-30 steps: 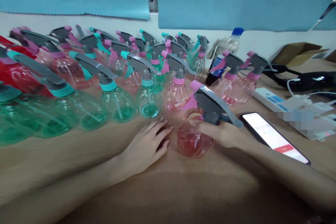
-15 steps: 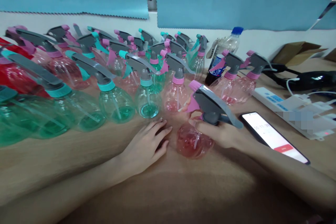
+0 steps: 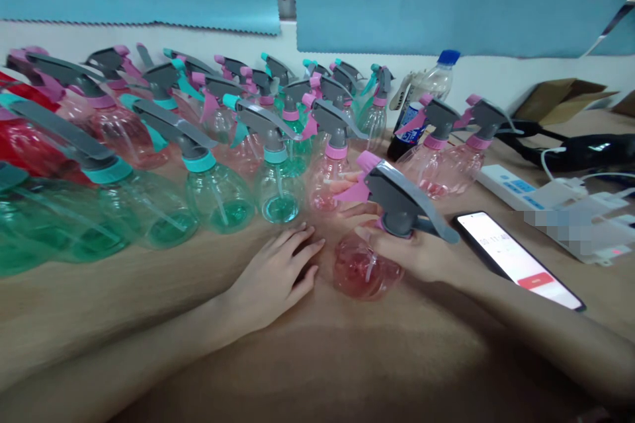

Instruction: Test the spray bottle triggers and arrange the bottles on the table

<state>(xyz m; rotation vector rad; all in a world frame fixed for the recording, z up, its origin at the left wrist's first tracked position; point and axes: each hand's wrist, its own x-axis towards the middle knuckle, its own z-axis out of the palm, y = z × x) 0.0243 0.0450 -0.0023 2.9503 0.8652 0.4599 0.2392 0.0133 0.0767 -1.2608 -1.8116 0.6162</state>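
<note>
My right hand (image 3: 404,251) is wrapped round the neck of a pink spray bottle (image 3: 364,271) with a grey and pink trigger head. A little pinkish liquid and a dip tube show inside it. The fingers reach forward at the pink trigger (image 3: 354,192), partly hidden behind the head. My left hand (image 3: 282,271) lies flat on the wooden table (image 3: 278,370), fingers spread, just left of that bottle and holding nothing. Beyond the left fingertips stands a green spray bottle (image 3: 279,195) with a turquoise collar. Another pink spray bottle (image 3: 327,185) stands behind the held one.
Several green and pink spray bottles crowd the left and back. Two pink bottles (image 3: 464,162) stand at right, near a blue-capped drink bottle (image 3: 436,82). A lit phone (image 3: 520,258) lies beside a white power strip (image 3: 540,205) with cables. An open cardboard box (image 3: 560,99) sits behind.
The fingers of my right hand have stretched forward and the pink trigger has swung outward, away from the bottle's neck. My left hand has stayed in place.
</note>
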